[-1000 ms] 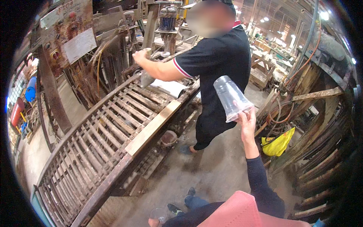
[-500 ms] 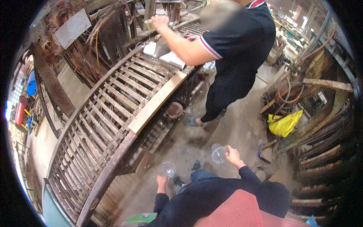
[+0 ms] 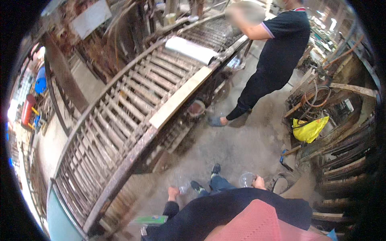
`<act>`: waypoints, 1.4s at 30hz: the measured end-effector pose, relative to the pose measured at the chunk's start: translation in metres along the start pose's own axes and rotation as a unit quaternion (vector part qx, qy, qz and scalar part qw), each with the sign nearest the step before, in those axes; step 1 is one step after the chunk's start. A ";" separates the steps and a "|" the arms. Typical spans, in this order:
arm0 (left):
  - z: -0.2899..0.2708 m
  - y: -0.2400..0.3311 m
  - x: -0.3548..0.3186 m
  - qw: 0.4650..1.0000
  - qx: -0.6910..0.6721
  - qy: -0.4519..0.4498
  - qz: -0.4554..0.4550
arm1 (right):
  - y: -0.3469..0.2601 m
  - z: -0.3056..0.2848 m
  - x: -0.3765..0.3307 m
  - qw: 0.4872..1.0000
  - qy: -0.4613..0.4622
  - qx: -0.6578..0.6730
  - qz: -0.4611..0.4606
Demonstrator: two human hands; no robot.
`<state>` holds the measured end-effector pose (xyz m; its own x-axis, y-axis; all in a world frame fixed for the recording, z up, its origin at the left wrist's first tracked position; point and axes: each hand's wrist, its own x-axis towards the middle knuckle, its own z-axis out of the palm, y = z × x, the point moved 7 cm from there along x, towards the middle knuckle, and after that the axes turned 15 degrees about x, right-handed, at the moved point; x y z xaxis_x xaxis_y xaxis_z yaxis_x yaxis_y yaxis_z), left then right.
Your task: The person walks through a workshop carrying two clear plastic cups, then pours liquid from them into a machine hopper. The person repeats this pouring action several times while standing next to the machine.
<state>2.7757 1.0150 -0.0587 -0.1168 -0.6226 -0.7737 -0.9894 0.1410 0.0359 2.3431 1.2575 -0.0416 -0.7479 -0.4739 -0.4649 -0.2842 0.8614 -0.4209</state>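
Lowered clear round plastic cup (image 3: 246, 179), gripped in right hand (image 3: 259, 183); gripped second clear cup (image 3: 183, 188) in left hand (image 3: 173, 192), carrying both low.

a yellow bag (image 3: 309, 130) sits right of a round bucket (image 3: 196, 109).

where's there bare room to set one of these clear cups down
The floor between the slatted rack and yellow bag, beyond the wearer's shoes, looks mostly bare. So does the pale board on the rack's edge, near the white roll. It's crowded at right: hoses, stacked wood.
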 end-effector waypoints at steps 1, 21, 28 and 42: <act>0.004 0.002 -0.001 0.998 0.044 -0.022 0.034 | 0.003 0.002 0.001 0.999 0.004 -0.020 0.025; -0.068 0.140 0.055 0.983 -0.112 0.142 0.010 | -0.010 -0.018 0.101 0.993 0.006 0.120 0.007; -0.080 0.150 0.050 0.988 -0.106 0.109 -0.010 | 0.031 -0.013 0.123 0.985 -0.031 0.108 0.129; -0.222 0.244 0.054 0.797 -0.478 0.325 0.174 | -0.065 -0.095 0.255 0.964 0.020 0.262 -0.041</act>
<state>2.5083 0.8444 0.0486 -0.1108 -0.9850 -0.1326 -0.4647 -0.0666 0.8829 2.1141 1.0976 -0.0591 -0.7615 -0.5196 -0.3875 -0.0084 0.6057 -0.7957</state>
